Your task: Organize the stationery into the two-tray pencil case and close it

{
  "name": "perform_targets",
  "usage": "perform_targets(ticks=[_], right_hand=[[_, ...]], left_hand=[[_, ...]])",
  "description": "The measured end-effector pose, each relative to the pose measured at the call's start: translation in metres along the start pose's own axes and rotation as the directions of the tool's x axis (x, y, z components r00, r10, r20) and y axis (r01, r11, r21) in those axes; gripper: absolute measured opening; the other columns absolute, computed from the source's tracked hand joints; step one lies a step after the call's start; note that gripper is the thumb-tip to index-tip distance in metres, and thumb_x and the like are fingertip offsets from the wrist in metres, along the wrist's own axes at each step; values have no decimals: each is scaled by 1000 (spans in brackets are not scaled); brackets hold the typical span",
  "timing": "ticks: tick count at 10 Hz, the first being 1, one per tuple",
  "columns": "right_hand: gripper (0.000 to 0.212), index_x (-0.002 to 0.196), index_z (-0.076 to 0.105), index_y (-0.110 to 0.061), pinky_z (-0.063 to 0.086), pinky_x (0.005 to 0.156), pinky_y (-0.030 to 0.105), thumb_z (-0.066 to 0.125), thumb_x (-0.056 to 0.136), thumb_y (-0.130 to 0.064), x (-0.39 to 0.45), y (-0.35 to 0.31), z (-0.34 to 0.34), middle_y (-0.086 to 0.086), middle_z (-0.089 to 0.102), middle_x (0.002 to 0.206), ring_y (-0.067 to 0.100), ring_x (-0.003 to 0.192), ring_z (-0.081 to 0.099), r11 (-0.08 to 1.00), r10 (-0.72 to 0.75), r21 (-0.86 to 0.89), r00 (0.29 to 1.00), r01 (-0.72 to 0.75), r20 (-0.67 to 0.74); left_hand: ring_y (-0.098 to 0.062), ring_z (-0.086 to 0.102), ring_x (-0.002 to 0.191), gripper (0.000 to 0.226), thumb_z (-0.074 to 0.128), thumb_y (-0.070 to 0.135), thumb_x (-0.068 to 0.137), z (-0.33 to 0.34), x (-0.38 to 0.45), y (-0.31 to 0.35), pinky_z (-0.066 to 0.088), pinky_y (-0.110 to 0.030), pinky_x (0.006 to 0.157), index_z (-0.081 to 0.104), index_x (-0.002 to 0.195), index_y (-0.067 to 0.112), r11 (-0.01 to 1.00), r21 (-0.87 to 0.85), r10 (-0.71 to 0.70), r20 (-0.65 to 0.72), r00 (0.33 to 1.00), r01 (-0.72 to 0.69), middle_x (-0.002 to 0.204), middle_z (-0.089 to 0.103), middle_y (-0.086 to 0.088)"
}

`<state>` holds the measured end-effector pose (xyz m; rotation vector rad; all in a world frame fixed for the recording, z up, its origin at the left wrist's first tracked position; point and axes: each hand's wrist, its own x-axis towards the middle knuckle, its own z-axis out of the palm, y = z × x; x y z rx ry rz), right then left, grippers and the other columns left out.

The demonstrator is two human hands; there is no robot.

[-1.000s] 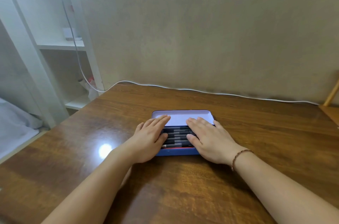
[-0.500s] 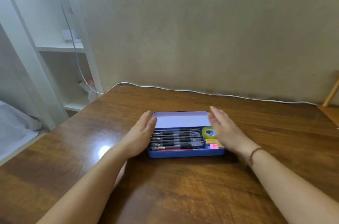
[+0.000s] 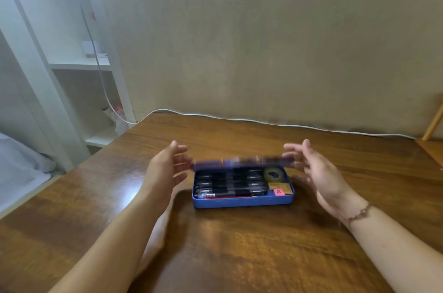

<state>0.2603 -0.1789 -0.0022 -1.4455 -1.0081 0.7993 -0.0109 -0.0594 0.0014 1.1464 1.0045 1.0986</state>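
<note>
1. Pencil case [image 3: 243, 201]: a blue tin lying flat on the wooden desk [image 3: 239, 256], its base open toward the camera and its contents exposed.
2. Lid [image 3: 242, 162]: a blurred blue-violet band raised along the far edge of the pencil case, partly lowered over the base; it is not shut.
3. Black pens [image 3: 230, 184]: packed side by side lengthwise, filling the left and middle of the pencil case.
4. Green tape roll [image 3: 273, 174]: in the far right corner of the pencil case; just nearer than it lie a tan block [image 3: 279, 186] and a pink eraser marked "A" [image 3: 278, 192].
5. Left hand [image 3: 165, 168]: at the left end of the lid, fingers spread and fairly straight; blur hides whether the fingertips touch the lid.
6. Right hand [image 3: 316, 168]: at the right end of the lid, fingers likewise extended; contact cannot be told. A beaded bracelet [image 3: 358, 214] circles this wrist.
7. White cable [image 3: 263, 122]: runs along the wall behind the pencil case.
</note>
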Motion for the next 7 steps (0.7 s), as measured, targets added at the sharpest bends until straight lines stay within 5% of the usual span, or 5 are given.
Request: perform_targets(ticks=[1, 2, 3, 5, 7], right_hand=[[13, 96, 72, -29, 47, 92, 22, 61, 91, -33, -19, 12, -4, -10, 70, 106, 10, 105, 63, 961, -99, -255, 994, 105, 36], [26, 110, 68, -36, 30, 103, 9, 71, 84, -30, -32, 28, -9, -18, 54, 127, -3, 118, 49, 730, -240, -615, 955, 297, 176], [45, 131, 55, -42, 27, 108, 20, 63, 86, -45, -44, 38, -11, -25, 40, 142, -5, 128, 39, 487, -275, -802, 932, 346, 235], [48, 137, 46, -45, 24, 116, 36, 49, 89, -54, -44, 32, -1, -19, 36, 151, 4, 139, 33, 349, -240, -903, 955, 252, 174], [60, 141, 38, -44, 28, 112, 20, 57, 86, -57, -64, -26, -22, -20, 38, 149, 0, 139, 29, 663, -325, -698, 944, 271, 58]], left_hand=[[-6, 62, 76, 6, 66, 28, 91, -2, -19, -10, 42, -23, 69, 70, 87, 25, 803, 501, 306, 117, 945, -323, 83, 66, 9], [0, 57, 81, 19, 75, 46, 77, -8, -40, -22, 43, -14, 70, 68, 88, 32, 386, 757, 424, 362, 830, -527, 95, 57, 20], [-10, 61, 74, 27, 80, 45, 70, -8, -50, -28, 50, -26, 63, 68, 89, 31, 208, 804, 440, 431, 788, -557, 96, 57, 17], [-24, 66, 69, 22, 85, 30, 71, 7, -49, -32, 49, -28, 55, 70, 82, 19, 122, 811, 486, 453, 747, -571, 91, 65, 4], [-13, 64, 98, 37, 71, 51, 79, 4, -60, -24, 46, -25, 73, 61, 110, 34, 273, 854, 412, 312, 856, -443, 141, 38, 18]])
